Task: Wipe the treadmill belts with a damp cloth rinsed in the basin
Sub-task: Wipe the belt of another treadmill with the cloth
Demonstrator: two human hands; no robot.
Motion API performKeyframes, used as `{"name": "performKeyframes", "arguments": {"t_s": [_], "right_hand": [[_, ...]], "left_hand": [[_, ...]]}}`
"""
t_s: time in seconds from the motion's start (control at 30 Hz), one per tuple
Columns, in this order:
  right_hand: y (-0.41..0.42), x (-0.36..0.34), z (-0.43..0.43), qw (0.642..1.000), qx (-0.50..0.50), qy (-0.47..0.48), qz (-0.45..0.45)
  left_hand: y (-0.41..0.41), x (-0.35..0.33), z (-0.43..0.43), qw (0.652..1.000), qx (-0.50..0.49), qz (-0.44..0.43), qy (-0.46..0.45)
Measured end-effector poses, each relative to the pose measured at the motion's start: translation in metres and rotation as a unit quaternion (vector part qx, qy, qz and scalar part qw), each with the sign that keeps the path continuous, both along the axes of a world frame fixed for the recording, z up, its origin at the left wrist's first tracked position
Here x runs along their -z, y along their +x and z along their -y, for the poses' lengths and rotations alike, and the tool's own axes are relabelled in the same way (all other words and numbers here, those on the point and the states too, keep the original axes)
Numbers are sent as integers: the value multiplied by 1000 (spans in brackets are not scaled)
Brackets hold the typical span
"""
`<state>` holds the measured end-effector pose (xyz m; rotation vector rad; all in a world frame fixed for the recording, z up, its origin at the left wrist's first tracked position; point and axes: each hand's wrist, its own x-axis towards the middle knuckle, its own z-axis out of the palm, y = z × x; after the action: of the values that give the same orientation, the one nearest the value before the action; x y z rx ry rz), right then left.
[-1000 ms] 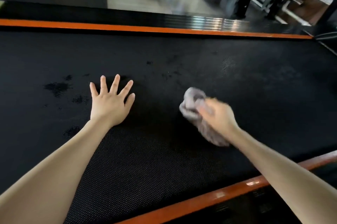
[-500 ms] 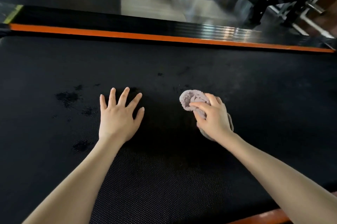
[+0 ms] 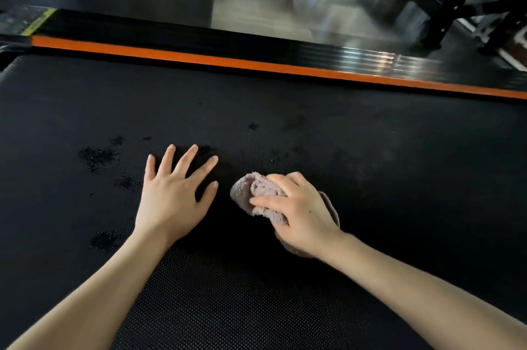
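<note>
- two hands on the treadmill belt (image 3: 370,178): left hand (image 3: 174,195) flat with fingers spread, right hand (image 3: 299,213) clutching the bunched cloth (image 3: 253,190) against it.
- best to press evenly and sweep toward the wet patches (image 3: 97,156) by the left hand.

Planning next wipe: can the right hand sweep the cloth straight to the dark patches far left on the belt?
Probably not straight: the left hand lies flat on the belt between the cloth and the dark patches.
</note>
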<state>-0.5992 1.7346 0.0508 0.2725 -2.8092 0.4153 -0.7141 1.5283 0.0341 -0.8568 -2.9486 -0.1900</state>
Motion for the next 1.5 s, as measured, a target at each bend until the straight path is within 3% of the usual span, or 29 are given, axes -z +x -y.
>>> {"name": "performKeyframes", "arguments": {"t_s": [0.17,0.37,0.5,0.67,0.97,1.03,1.13,1.2,1.23,1.3,1.4,1.5], "right_hand": [[-12,0,-7,997,-1,70,-19],[-32,4,-18,998,-31,54,-33],[-65,-2,-38,997,72,27,-31],[-92,3,-50,985,168,8,-43],[-177,-5,-84,950,311,-9,4],[-163,-6,-67,962,272,-28,12],[-97,3,-24,995,50,-34,-75],[-74,10,-23,997,-63,-17,-48],[-82,10,-32,998,-58,-2,-28],[-121,4,-58,996,81,19,-6],[-183,-13,-83,953,298,-42,27],[-207,-11,-50,962,270,36,34]], "left_hand": [[0,0,0,1000,-9,7,1],[0,-6,0,999,-9,40,4],[-21,-22,-15,997,-44,54,23],[-64,-19,-49,993,-76,60,-64],[-66,2,-54,996,-83,3,-31],[-66,3,-53,996,-82,4,-20],[-68,4,-53,995,-93,20,4],[-68,4,-52,995,-98,25,7],[-67,5,-52,995,-98,25,8],[-68,7,-52,995,-96,16,7],[-67,8,-52,996,-90,9,-1],[-69,8,-52,996,-87,6,6]]}}
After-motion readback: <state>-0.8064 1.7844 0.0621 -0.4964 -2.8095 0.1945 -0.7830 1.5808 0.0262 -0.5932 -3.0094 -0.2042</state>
